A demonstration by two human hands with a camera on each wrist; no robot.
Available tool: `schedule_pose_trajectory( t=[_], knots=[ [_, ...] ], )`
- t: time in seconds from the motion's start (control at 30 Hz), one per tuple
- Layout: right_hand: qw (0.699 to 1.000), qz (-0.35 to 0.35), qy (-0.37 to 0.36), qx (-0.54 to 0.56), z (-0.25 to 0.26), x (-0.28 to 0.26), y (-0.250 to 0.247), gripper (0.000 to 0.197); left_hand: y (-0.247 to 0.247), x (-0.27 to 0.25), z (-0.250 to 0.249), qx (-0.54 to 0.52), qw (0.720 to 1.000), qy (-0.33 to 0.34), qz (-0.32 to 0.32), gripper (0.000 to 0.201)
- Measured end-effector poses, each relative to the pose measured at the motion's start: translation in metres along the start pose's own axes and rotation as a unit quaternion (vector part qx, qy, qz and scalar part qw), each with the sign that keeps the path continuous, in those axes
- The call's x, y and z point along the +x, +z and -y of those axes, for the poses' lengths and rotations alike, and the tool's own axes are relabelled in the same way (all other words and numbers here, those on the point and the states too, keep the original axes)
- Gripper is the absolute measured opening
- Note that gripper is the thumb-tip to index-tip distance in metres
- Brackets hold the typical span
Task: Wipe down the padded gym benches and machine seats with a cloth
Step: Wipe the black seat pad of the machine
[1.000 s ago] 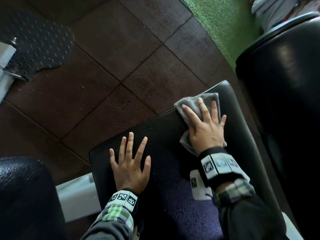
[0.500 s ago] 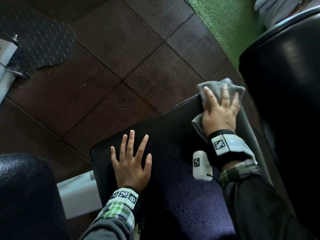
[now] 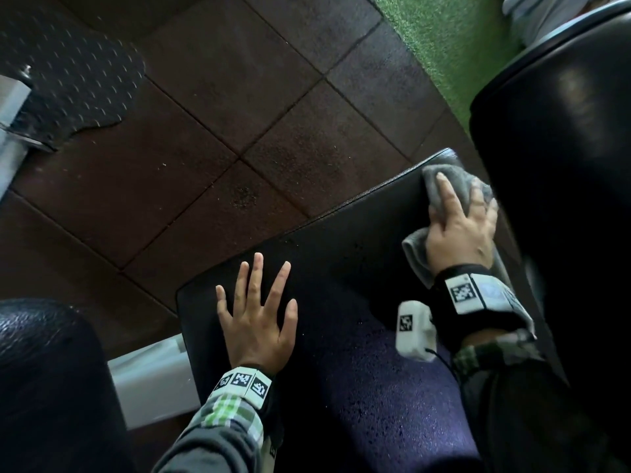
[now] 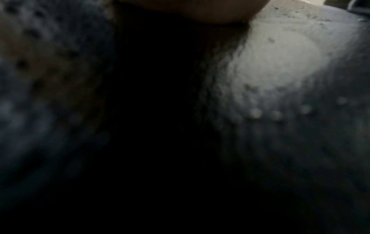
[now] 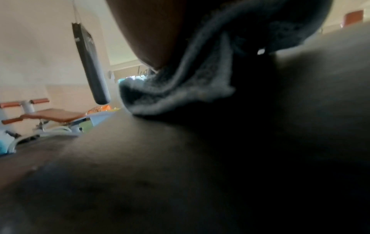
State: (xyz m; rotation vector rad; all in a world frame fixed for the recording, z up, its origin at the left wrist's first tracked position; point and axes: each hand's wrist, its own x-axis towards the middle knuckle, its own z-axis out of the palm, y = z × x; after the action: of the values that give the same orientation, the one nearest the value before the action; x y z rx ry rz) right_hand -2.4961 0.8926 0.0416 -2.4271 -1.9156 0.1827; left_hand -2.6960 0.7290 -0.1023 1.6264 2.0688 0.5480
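Dark rubber floor tiles [image 3: 218,107], green turf [image 3: 440,39], hanging punching bag [image 5: 90,63].

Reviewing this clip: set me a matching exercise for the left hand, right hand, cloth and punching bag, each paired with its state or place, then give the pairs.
Things:
1. left hand
2. right hand
3. cloth
4. punching bag

States or places:
A. hangs in the background of the right wrist view
B. flat on the seat, fingers spread, holding nothing
C. grey, at the seat's far corner
D. presses on the cloth

Pairs: 1-B, 2-D, 3-C, 4-A
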Motion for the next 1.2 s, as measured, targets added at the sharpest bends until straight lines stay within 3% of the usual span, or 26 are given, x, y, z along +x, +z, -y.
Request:
schedule_pose_trajectory(
  t=[0.1, 0.27, 0.43, 0.57, 0.63, 0.77, 0.9, 1.07, 1.2],
  knots=[
    [0.995, -0.005, -0.086, -0.05, 0.012, 0.0, 0.016, 0.051, 0.0, 0.0, 0.0, 0.003, 1.0, 0.0, -0.001, 0.059],
    [0.97, 0.031, -0.226, -0.083, -0.015, -0.031, 0.026, 0.05, 0.001, 0.0, 0.001, 0.002, 1.0, 0.002, -0.007, 0.058],
    [0.983, 0.008, -0.175, -0.048, -0.041, -0.041, 0.016, 0.054, 0.0, 0.0, 0.0, 0.001, 1.0, 0.001, -0.006, 0.059],
    [0.995, 0.005, -0.091, -0.049, -0.008, -0.017, 0.015, 0.054, 0.0, 0.0, 0.0, 0.005, 1.0, -0.005, -0.003, 0.061],
    [0.992, 0.015, -0.1, -0.072, 0.016, -0.009, 0.023, 0.049, 0.001, 0.0, 0.0, 0.005, 1.0, -0.008, -0.003, 0.063],
    [0.962, 0.041, -0.254, -0.092, 0.048, -0.036, 0.045, 0.044, 0.001, 0.001, 0.001, 0.005, 1.0, -0.006, -0.009, 0.062],
    [0.937, 0.061, -0.33, -0.098, 0.015, -0.077, 0.048, 0.052, 0.001, 0.001, 0.0, 0.005, 1.0, -0.001, -0.016, 0.061],
    [0.954, 0.053, -0.28, -0.093, -0.03, -0.074, 0.026, 0.057, 0.001, 0.0, 0.0, 0.004, 1.0, -0.004, -0.018, 0.062],
    [0.978, 0.037, -0.195, -0.071, -0.015, -0.037, 0.021, 0.052, 0.001, 0.0, 0.0, 0.008, 1.0, -0.001, -0.021, 0.062]
  ],
)
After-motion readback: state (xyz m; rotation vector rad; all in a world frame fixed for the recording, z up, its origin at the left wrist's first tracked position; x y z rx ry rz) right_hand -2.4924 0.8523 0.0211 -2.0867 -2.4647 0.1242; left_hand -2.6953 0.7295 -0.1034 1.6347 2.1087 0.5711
